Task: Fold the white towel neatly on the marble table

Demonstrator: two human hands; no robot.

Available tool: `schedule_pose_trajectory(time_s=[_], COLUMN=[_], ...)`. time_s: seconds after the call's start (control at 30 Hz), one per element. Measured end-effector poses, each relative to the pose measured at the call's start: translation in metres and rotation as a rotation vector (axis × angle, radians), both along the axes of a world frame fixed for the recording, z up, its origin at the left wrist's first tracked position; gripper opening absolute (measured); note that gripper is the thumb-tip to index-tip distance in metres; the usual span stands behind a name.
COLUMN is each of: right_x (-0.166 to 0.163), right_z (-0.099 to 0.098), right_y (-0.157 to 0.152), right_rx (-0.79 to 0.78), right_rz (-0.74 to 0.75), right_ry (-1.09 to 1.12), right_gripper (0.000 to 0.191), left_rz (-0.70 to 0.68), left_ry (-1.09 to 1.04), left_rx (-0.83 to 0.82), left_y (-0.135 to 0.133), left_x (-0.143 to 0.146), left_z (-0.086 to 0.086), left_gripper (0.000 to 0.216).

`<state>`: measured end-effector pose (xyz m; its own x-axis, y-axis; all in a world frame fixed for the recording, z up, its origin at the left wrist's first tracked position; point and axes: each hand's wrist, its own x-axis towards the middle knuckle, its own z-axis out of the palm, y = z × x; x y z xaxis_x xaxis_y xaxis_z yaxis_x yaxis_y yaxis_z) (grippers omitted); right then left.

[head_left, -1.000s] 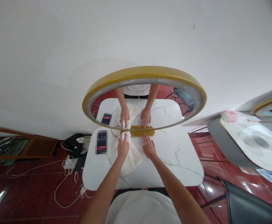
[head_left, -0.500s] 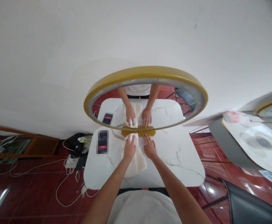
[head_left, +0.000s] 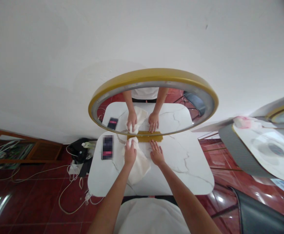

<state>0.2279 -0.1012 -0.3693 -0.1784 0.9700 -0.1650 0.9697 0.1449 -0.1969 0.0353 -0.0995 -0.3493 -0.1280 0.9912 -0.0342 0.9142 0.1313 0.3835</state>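
My left hand (head_left: 130, 154) grips a bunched part of a white cloth (head_left: 140, 165) at the left end of the mirror's gold base (head_left: 147, 138). The rest of the cloth spreads toward me over the white marbled table (head_left: 188, 165). Palm down, my right hand (head_left: 157, 153) lies on the tabletop with its fingers stretched out, the tips at the base's near edge. Over the base stands an oval-looking mirror (head_left: 154, 110) with a gold frame, reflecting both hands, the cloth and the table.
A blurred-out phone-like thing (head_left: 107, 147) lies on the table's left side. Cables (head_left: 64, 195) and a black bag (head_left: 78, 152) are on the red floor at left. To the right stand a black chair (head_left: 264, 211) and a second table (head_left: 261, 146). A white wall (head_left: 142, 35) rises behind the mirror.
My left hand has moved a little left with the cloth, which now trails slantwise to the right behind it. My right hand has stayed in place.
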Motion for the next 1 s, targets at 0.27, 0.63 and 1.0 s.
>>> schedule_pose_trajectory(time_s=[0.27, 0.63, 1.0], right_x=[-0.002, -0.001, -0.001], right_z=[-0.001, -0.002, 0.000], right_y=[0.000, -0.001, -0.001], right_rx=[0.003, 0.005, 0.001], right_rz=[-0.010, -0.009, -0.003], right_ry=[0.001, 0.009, -0.019], right_gripper=[0.079, 0.077, 0.079], left_rz=[0.118, 0.061, 0.051], left_ry=[0.036, 0.005, -0.027], left_rx=[-0.028, -0.024, -0.082], left_y=[0.004, 0.020, 0.042], left_x=[-0.015, -0.026, -0.044], left_z=[0.003, 0.005, 0.015], left_gripper=[0.056, 0.054, 0.059])
